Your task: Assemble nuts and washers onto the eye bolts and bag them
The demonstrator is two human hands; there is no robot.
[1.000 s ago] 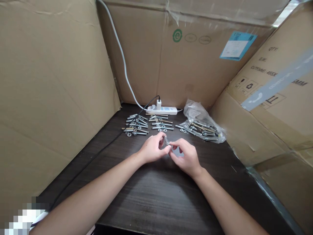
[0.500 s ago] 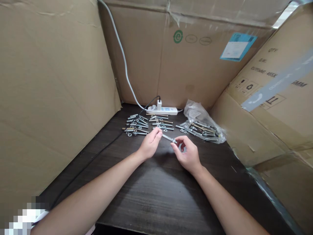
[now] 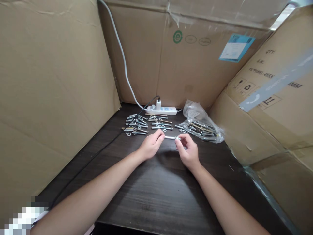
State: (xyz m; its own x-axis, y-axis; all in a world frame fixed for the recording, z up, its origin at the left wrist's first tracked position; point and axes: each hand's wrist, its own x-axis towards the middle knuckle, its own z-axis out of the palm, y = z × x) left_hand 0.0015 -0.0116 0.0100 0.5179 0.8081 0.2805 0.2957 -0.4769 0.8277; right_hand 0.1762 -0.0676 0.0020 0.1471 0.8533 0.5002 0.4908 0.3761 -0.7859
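Note:
Between my two hands a silvery expansion bolt (image 3: pixel 169 137) lies roughly level above the dark table. My left hand (image 3: pixel 152 143) is closed on its left end, which the fingers hide. At the other end, my right hand (image 3: pixel 188 150) pinches the nut (image 3: pixel 177 138) with thumb and fingertips. Just beyond my left hand, several loose bolts (image 3: pixel 162 128), sleeves, nuts and washers (image 3: pixel 128 133) are spread in groups. Farther right, more bolts (image 3: pixel 201 129) rest in and by a clear plastic bag (image 3: pixel 195 109).
A white power strip (image 3: pixel 166 110) with a plugged-in charger (image 3: pixel 158 104) lies at the back. From it a black cable (image 3: pixel 97 152) runs across the table's left side. Cardboard boxes (image 3: pixel 144 58) wall in the left, back and right of the dark table (image 3: pixel 146 195).
The bolt has gone from slanting down to the right to nearly level. My right hand has shifted slightly right, its fingers now more closed around the nut.

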